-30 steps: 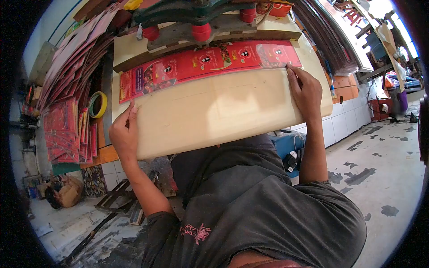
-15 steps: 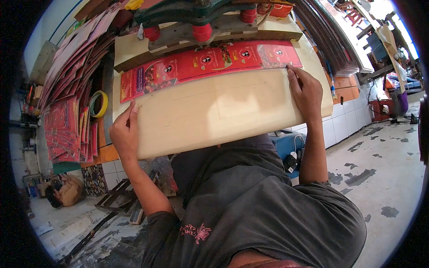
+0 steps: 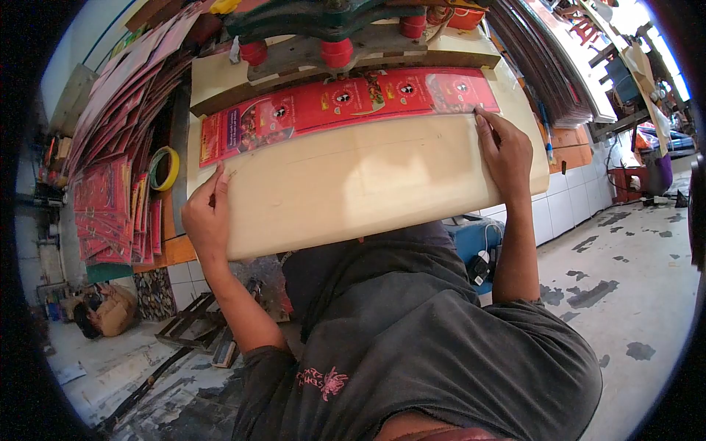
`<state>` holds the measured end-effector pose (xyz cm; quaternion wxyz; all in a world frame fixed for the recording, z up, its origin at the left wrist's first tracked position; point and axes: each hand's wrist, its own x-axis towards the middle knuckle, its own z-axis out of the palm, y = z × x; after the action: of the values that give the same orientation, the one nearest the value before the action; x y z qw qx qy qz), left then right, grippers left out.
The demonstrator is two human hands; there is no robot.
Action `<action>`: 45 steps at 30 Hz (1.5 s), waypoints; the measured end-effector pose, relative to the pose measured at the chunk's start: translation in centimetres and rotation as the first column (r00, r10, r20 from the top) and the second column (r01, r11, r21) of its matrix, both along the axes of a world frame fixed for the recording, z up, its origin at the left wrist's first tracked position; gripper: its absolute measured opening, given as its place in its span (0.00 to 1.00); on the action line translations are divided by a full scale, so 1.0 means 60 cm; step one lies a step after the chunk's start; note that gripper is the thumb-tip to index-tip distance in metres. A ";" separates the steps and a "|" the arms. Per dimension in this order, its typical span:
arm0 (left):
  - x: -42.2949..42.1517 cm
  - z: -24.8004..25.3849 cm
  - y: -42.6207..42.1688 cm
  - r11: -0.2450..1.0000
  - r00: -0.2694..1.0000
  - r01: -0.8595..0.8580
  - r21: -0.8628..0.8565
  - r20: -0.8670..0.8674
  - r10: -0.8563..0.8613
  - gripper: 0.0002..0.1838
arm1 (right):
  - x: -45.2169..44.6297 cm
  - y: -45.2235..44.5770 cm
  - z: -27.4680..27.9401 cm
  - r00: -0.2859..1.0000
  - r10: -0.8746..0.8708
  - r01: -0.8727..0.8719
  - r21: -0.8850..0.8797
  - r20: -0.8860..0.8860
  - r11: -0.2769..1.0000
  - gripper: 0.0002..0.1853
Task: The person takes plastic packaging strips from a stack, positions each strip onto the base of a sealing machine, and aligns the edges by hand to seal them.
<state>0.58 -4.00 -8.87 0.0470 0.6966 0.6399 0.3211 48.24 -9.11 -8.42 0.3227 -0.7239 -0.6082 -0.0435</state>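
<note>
So the long, glossy red printed strip lay flat across the smooth cream-coloured board, its far edge running along the straight brown wooden bar below the dark green metal frame. Both hands were at its near corners. The left hand had thumb and index finger close together right at the near left corner, with the strip stretching away past the fingertips. The right hand was much the same at the near right corner: index tip touching the edge, thumb narrowly below it, other fingers curled in. Couldn't tell if either was really pinching the strip or just pressing it down. Off to the left sat a round yellow tape roll, near a messy pile of red printed sheets.
</note>
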 end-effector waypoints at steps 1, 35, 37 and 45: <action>0.000 0.000 0.000 1.000 1.000 0.000 0.000 0.000 0.000 0.18 | 0.000 0.000 0.001 1.000 0.000 0.000 0.000 0.000 1.000 0.14; -0.003 -0.003 0.001 1.000 1.000 0.008 0.006 0.011 -0.008 0.18 | -0.003 0.000 0.006 1.000 -0.011 0.010 -0.047 -0.013 0.999 0.14; -0.002 -0.002 0.001 1.000 1.000 0.012 0.011 0.011 -0.012 0.18 | -0.002 0.000 0.004 1.000 -0.013 0.012 -0.048 -0.021 0.999 0.14; 0.004 0.006 -0.002 1.000 1.000 -0.015 -0.022 -0.015 0.015 0.18 | -0.002 0.000 0.005 1.000 -0.010 0.010 -0.031 -0.011 0.999 0.14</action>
<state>0.82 -4.14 -8.49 0.0475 0.6935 0.6491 0.3091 48.10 -9.13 -8.14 0.3144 -0.7322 -0.6033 -0.0318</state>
